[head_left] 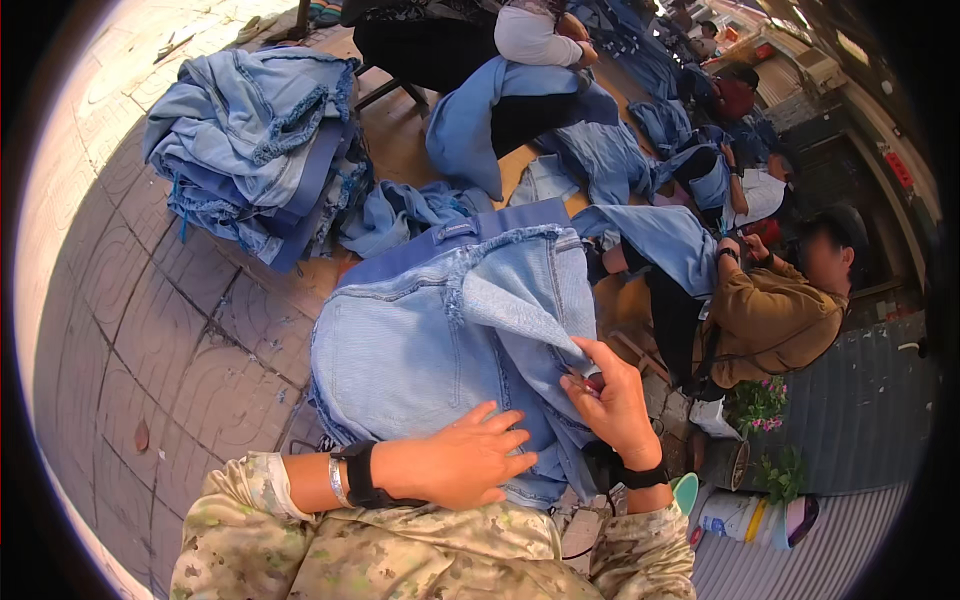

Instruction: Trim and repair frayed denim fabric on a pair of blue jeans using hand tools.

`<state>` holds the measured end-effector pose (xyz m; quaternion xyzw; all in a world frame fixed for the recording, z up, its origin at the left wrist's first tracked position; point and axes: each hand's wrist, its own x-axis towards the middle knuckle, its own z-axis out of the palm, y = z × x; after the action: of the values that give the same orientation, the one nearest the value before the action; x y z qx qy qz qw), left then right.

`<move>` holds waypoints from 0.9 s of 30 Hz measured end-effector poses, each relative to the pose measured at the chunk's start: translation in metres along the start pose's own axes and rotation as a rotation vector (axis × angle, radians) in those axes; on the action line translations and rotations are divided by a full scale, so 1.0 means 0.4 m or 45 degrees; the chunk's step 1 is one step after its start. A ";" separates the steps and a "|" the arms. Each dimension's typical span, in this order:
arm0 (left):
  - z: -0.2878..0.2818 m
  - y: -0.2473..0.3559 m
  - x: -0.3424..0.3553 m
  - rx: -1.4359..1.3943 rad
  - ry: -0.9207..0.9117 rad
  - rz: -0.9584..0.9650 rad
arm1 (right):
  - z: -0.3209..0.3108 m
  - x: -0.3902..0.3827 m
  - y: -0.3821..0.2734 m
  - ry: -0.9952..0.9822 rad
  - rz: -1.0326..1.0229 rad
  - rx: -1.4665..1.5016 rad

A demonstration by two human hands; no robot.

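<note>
Light blue denim garment (400, 355) with frayed seams and a darker blue band lies spread in front of me, one corner folded back. My left hand (465, 455) rests flat on its lower part, fingers spread. On the right, my right hand (610, 405) is closed at the folded edge, forefinger on the cloth, holding a small tool with a dark red part that is mostly hidden by the fingers.
A pile of denim (250, 130) stands at upper left on tiled paving (170, 350). Several co-workers handle denim, including one in brown (760, 320) at right and one in white sleeves (530, 40) above. Flowering plants (750, 405) and a bucket (750, 515) sit at lower right.
</note>
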<state>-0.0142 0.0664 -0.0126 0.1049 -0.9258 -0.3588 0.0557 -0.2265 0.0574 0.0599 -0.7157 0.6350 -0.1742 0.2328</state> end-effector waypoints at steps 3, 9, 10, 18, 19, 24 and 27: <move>-0.042 -0.037 -0.083 -0.630 0.164 0.189 | 0.073 -0.009 0.049 0.072 -0.151 -0.026; -0.191 -0.238 -0.185 -1.017 1.047 -0.428 | 0.075 -0.036 0.100 0.122 0.088 0.163; -0.195 -0.288 -0.185 -0.999 1.083 -0.498 | 0.078 -0.036 0.113 0.130 -0.053 0.121; -0.172 -0.503 -0.089 -0.846 0.904 -0.590 | 0.067 -0.049 0.110 0.048 0.047 0.232; -0.175 -0.515 -0.077 -0.851 0.872 -0.589 | 0.068 -0.048 0.111 0.048 0.056 0.234; -0.227 -0.495 -0.078 -0.998 0.843 -0.663 | 0.084 -0.047 0.128 0.084 0.107 0.286; -0.260 -0.416 -0.086 -1.149 0.866 -0.573 | 0.094 -0.056 0.156 0.141 0.134 0.313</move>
<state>0.0633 -0.1133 -0.0495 0.3727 -0.5678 -0.6651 0.3103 -0.2606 0.0782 -0.0047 -0.6368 0.6574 -0.2775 0.2921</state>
